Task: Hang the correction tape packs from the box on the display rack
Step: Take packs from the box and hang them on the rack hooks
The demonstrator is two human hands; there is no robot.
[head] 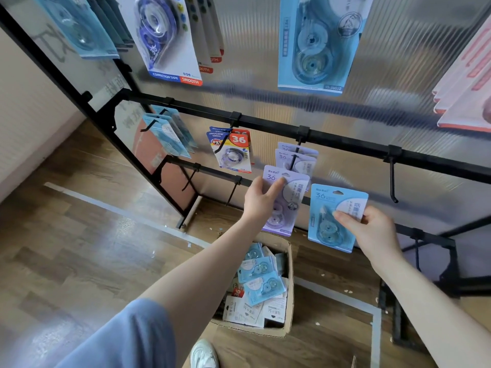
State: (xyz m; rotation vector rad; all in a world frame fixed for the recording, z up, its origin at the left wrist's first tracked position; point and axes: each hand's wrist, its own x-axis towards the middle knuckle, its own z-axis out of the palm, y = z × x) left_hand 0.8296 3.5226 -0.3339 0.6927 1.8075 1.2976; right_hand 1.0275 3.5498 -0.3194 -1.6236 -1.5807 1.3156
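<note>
Lilac card backs a blister pack of correction tape that the left hand grips from the side, fingers closed on it with the forefinger laid across its front, just below the black metal peg where two matching lilac packs already hang. To its right, the right hand pinches a light blue carded pack of correction tape between thumb and fingers at its right edge, holding it upright and clear of the rack, below and left of a bare black hook. Both hooks hang from the black horizontal rail of the display rack, backed by a ribbed translucent panel. Further left on that rail hang red-and-blue packs marked 36 and pale blue packs. Below the hands, an open brown cardboard box sits on the wood-look floor, holding a loose heap of more packs, blue ones on top and white card backs beneath. A white shoe shows at the bottom edge, just before the box.
</note>
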